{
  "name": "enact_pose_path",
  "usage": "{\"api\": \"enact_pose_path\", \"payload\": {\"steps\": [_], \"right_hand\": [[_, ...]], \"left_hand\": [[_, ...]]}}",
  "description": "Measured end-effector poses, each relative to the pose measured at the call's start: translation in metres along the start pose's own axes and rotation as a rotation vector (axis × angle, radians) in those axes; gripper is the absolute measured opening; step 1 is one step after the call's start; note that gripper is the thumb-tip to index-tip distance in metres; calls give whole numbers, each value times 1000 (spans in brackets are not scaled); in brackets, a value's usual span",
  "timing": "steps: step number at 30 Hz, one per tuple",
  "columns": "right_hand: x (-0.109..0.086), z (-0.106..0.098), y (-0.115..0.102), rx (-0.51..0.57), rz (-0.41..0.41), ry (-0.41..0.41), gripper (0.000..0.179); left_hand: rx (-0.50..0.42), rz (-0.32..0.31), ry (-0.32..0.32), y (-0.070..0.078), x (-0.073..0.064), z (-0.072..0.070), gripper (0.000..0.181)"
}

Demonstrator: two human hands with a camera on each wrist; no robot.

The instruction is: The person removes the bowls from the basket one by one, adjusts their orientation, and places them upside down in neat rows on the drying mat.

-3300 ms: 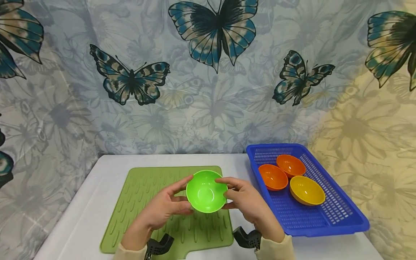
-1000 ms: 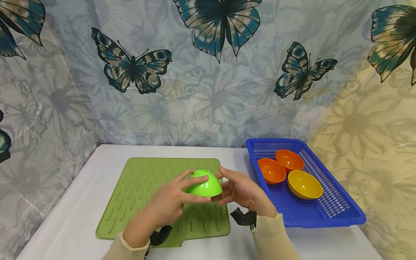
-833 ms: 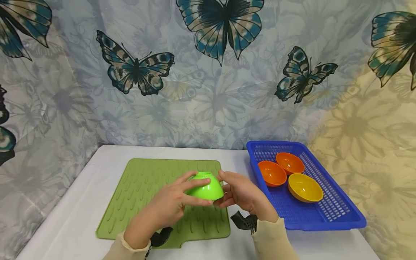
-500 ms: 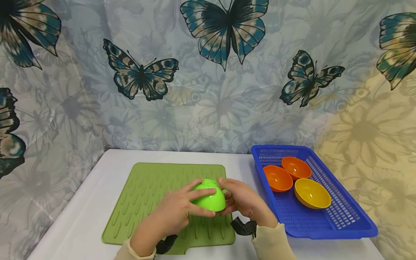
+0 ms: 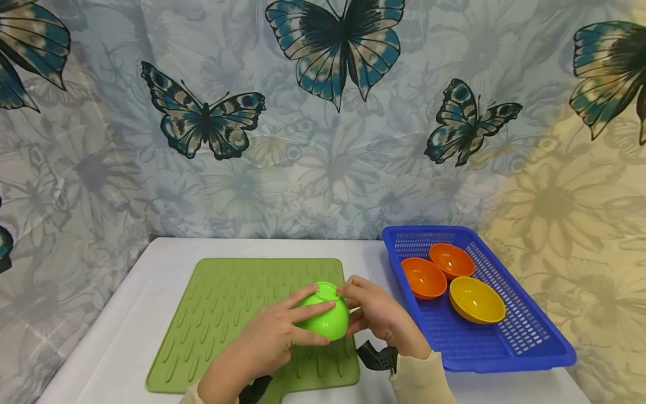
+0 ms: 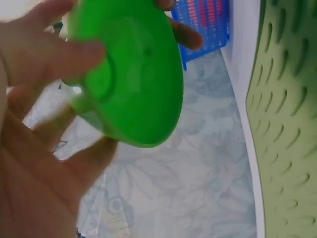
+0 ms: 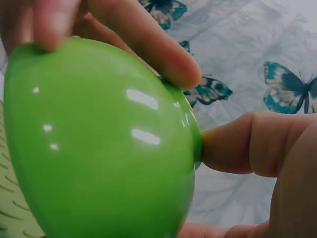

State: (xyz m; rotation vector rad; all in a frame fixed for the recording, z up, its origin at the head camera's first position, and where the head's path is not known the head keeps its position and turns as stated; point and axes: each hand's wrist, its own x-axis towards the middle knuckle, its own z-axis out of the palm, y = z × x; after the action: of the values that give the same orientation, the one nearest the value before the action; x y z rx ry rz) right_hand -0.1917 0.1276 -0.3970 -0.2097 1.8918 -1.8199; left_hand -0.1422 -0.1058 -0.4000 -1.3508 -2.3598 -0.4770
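A shiny bright green bowl [image 5: 328, 320] is held up between both hands over the green mat [image 5: 222, 314], tilted with its underside and foot ring toward the head camera. My left hand [image 5: 275, 331] grips it from the left, fingers spread across its wall. From the right, my right hand [image 5: 375, 311] holds it too. In the right wrist view the right thumb [image 7: 228, 148] presses at the foot of the bowl, and other fingers reach under its lower side. The left wrist view shows the bowl's wide round face [image 6: 143, 74] with left fingers at its edge.
At the right of the white table [image 5: 373, 387] stands a blue perforated basket [image 5: 530, 336]. Inside lie two orange bowls, one nearer [image 5: 424, 278] and one farther [image 5: 451, 261], and a yellow bowl [image 5: 476, 300]. A butterfly-patterned cloth [image 5: 333, 185] hangs behind.
The green bowl has turned from its inside facing the head camera to its underside. Lately it tips further, and the right thumb and fingers have come in onto it.
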Motion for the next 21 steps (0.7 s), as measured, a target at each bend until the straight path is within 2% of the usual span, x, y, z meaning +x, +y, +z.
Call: {"api": "enact_pose_path", "payload": {"steps": [1, 3, 5, 8, 10, 12, 17, 21], "right_hand": [[-1, 0, 0, -17, -11, 24, 27], [-2, 1, -1, -74, -32, 82, 25], [-3, 3, -2, -138, -54, 141, 25], [-4, 6, -4, -219, -76, 217, 28], [-4, 8, -6, -251, -86, 253, 30], [-5, 11, -8, -274, -94, 276, 32], [-10, 17, -12, -331, -125, 310, 35], [-14, 22, -13, -391, -158, 305, 39]], "left_hand": [[-20, -16, -1, 1, 0, 1, 67], [-87, -103, -25, 3, -1, 2, 63], [-172, -239, -50, 7, -1, 3, 66], [-299, -464, -73, 10, 0, 3, 81], [-359, -576, -67, 11, 0, 3, 88], [-403, -656, -57, 11, 1, 3, 92], [-475, -746, -22, 9, 2, 2, 99], [-569, -769, 0, 8, 2, 2, 99]]}}
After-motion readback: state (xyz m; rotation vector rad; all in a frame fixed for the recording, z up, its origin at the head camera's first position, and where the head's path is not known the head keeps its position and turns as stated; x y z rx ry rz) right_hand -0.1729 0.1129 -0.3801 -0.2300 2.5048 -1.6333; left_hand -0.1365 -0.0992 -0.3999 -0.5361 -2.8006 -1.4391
